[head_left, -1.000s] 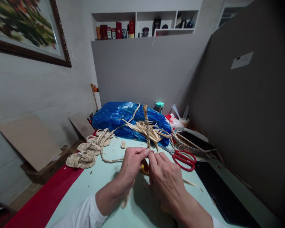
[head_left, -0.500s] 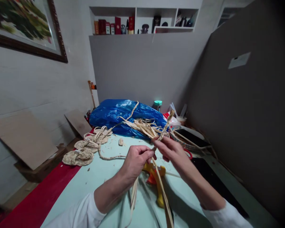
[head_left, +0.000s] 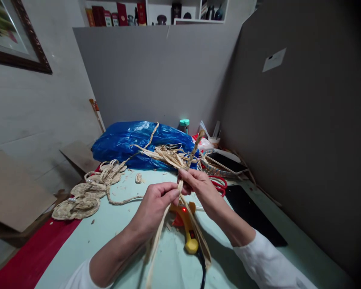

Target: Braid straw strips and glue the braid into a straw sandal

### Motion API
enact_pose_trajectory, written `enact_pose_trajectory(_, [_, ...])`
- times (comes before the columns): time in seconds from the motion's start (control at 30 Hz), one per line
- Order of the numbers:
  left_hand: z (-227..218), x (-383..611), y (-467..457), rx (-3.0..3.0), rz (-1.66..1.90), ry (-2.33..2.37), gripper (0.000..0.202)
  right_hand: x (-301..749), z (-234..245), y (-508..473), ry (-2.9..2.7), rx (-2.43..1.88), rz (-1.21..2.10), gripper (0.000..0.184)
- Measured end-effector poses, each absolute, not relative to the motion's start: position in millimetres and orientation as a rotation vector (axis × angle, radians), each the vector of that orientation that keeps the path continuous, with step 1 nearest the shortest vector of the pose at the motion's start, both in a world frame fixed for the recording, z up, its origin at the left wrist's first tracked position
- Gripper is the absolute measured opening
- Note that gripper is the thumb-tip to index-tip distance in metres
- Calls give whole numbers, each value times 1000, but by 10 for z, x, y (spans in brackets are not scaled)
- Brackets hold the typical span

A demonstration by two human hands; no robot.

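Pale green tabletop (head_left: pixel 84 243) strewn with scraps (head_left: pixel 93 221), braided coils (head_left: pixel 76 207) laid left, blue bag (head_left: pixel 116 140) set behind, glue gun (head_left: pixel 191 245) placed centrally, scissors (head_left: pixel 225 186) and black slab (head_left: pixel 254 216) at right

Straw-coloured braided cord (head_left: pixel 194 153): upper length braided, lower length loose.
Braided section stands stiffly raised, tip uppermost and leaning right, mottled tan and brown. Below the pinched portion, unbraided strips diverge: left strip (head_left: pixel 157 240) pale, slanting down-left; right strip (head_left: pixel 202 241) slanting down-right, browner, broader towards its end.
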State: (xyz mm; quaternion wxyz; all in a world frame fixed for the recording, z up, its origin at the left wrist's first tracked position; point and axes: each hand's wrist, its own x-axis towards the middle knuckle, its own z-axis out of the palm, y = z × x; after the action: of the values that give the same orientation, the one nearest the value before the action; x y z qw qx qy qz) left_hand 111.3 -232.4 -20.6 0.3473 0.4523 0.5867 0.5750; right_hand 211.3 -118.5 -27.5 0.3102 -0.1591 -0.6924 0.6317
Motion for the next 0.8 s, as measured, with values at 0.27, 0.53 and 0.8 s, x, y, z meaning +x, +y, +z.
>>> enact_pose_trajectory(0.27, [-206, 961, -2323, 1011, 1621, 1512, 21, 2156, -207, -1352, -2124, -291, 1807, 22])
enact_pose_trajectory(0.53, [-218, 906, -2353, 1115, 1634, 1453, 23, 2158, -201, -1410, -2141, -407, 1583, 25])
enact_pose_trajectory(0.8, [-172, 859, -2384, 1180, 1481, 1532, 20, 2193, -226, -1300, -2384, -364, 1111, 32])
